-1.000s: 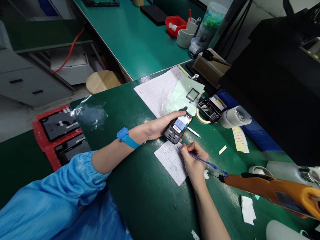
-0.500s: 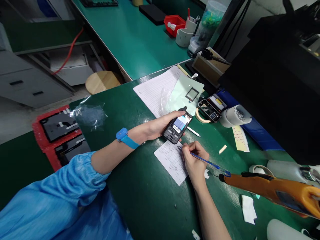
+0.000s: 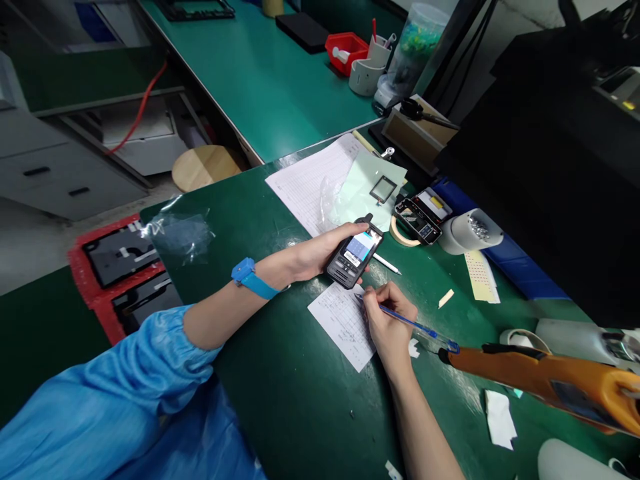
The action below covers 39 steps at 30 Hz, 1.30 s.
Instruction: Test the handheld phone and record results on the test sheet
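My left hand [image 3: 327, 250] is wrapped round a black handheld radio [image 3: 345, 268] with a lit colour screen and keys below it; the thumb lies near the top of the screen. A blue strap circles the left wrist. In my right hand [image 3: 390, 320] a blue pen [image 3: 417, 327] is pinched, its tip at the upper part of a small printed sheet [image 3: 340, 327] with handwriting on it. The radio is held just over the sheet's top edge. Behind it, a white stick [image 3: 387, 264] lies on the green table [image 3: 290, 400].
Beyond the radio lie a large gridded paper [image 3: 305, 177], a pale green sheet [image 3: 357, 180], a tape roll [image 3: 400, 233] and an opened device [image 3: 417, 220]. An orange tool [image 3: 550, 383] juts in from the right. A clear plastic bag [image 3: 183, 230] sits at left.
Both hands keep nearly the same pose, the radio and pen still held. The view has shifted very slightly.
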Tool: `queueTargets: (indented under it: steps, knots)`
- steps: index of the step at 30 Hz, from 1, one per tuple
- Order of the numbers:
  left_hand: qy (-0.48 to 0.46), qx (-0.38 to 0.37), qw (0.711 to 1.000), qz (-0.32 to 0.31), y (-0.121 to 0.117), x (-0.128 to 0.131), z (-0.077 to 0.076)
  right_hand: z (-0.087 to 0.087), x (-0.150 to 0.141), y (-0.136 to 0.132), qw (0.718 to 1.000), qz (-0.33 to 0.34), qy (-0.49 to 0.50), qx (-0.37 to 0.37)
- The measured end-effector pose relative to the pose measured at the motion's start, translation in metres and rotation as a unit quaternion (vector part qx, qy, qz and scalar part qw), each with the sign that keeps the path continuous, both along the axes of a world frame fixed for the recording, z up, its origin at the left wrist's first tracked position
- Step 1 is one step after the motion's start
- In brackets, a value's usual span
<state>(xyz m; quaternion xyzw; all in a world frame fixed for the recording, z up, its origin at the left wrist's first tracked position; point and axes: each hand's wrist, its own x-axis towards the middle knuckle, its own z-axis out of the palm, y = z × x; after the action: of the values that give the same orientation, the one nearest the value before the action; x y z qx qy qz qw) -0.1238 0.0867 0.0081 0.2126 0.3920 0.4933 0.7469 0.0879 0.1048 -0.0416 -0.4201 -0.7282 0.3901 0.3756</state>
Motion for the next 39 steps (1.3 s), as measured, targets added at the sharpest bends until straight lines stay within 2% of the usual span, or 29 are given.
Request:
queueTargets:
  steps: [13,22,28,39]
  knots:
    - [-0.01,0.001,1.0,-0.003,-0.0005,-0.0007,-0.0035,-0.0027,0.0023,-0.0002,1.0,0.006,-0.002,0.014]
    - [0.009,-0.003,1.0,-0.003,-0.0005,-0.001,-0.0004,-0.0034,0.0025,0.0007,0.999,0.004,-0.004,0.039]
    - [0.032,0.006,0.999,0.004,-0.0003,0.0008,0.0038,-0.0042,0.0027,0.0012,0.999,0.008,-0.019,0.039]
    - [0.031,0.016,0.999,0.014,0.0008,0.0012,-0.0011,-0.0066,0.0002,-0.0004,1.0,-0.012,-0.008,0.024]
